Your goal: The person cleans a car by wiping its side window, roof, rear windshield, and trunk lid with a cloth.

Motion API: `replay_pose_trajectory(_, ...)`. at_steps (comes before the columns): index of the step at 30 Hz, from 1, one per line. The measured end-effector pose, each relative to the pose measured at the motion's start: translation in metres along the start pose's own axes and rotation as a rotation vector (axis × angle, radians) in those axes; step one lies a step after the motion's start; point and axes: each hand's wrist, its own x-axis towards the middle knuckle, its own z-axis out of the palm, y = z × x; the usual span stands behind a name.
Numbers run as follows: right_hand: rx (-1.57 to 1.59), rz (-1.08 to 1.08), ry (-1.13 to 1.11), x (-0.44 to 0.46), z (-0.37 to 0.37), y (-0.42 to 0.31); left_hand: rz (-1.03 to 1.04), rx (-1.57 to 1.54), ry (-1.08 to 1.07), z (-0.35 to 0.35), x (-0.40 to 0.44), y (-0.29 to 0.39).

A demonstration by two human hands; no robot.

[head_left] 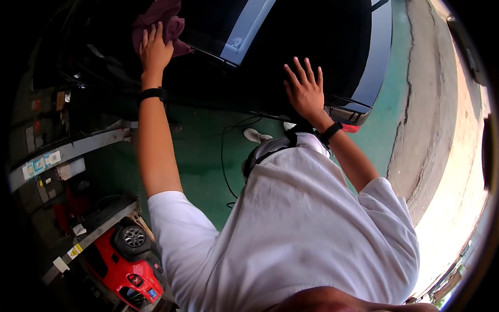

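My left hand (pixel 155 49) lies with outstretched fingers on top of a bunched maroon cloth (pixel 176 31). The cloth rests against the dark body of a car (pixel 205 31), and folds of it stick out above and beside my fingers. My right hand (pixel 305 93) is spread against the car's black glossy surface (pixel 322 36), farther toward the end with the red light (pixel 351 127). Nothing shows between its fingers. Both wrists wear black bands.
Green floor (pixel 197 151) lies beneath me, with a thin black cable (pixel 223 161) looping beside my shoes (pixel 254 135). To the left are grey metal beams (pixel 83 148) and a red vehicle (pixel 122 262). Cracked concrete (pixel 423 93) runs along the right.
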Motion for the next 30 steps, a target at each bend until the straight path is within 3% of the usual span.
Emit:
replay_pose_trajectory(1,0.058,-0.100,0.008,-0.003,0.005,0.003,0.020,-0.099,0.108,0.001,-0.016,-0.001)
replay_pose_trajectory(6,0.239,-0.419,-0.096,-0.008,-0.007,0.010,0.048,-0.252,0.038,-0.003,-0.083,0.092)
replay_pose_trajectory(7,0.295,-0.513,-0.035,-0.006,-0.014,0.012,0.047,-0.394,0.027,0.001,-0.093,0.108)
replay_pose_trajectory(8,0.298,-0.518,-0.051,-0.006,-0.023,0.015,-0.101,-0.649,0.013,0.000,-0.103,0.128)
replay_pose_trajectory(10,0.453,-0.593,-0.371,-0.014,-0.039,0.020,-0.251,-1.063,0.119,0.006,-0.115,0.163)
replay_pose_trajectory(11,0.584,-0.619,-0.193,-0.021,-0.041,0.020,-0.276,-1.121,-0.024,0.002,-0.123,0.177)
replay_pose_trajectory(12,0.587,-0.609,-0.203,-0.027,-0.047,0.022,-0.299,-1.177,-0.169,-0.003,-0.134,0.190)
replay_pose_trajectory(14,0.630,-0.618,-0.250,-0.034,-0.059,0.030,-0.225,-1.075,-0.134,-0.008,-0.145,0.212)
replay_pose_trajectory(17,0.600,-0.577,-0.231,-0.041,-0.062,0.042,-0.291,-1.107,-0.148,-0.005,-0.157,0.218)
replay_pose_trajectory(22,0.467,-0.367,-0.105,-0.041,-0.077,0.054,0.008,-0.855,0.031,-0.028,-0.174,0.251)
replay_pose_trajectory(24,0.424,-0.290,-0.205,-0.050,-0.079,0.060,0.035,-0.698,-0.110,-0.026,-0.182,0.273)
replay_pose_trajectory(26,0.324,-0.210,-0.238,-0.053,-0.087,0.064,0.174,-0.663,-0.104,-0.034,-0.183,0.305)
replay_pose_trajectory(28,0.308,-0.167,-0.277,-0.061,-0.087,0.072,0.328,-0.777,-0.064,-0.040,-0.185,0.343)
replay_pose_trajectory(30,0.246,-0.043,-0.134,-0.069,-0.094,0.079,0.514,-1.081,-0.146,-0.016,-0.191,0.382)
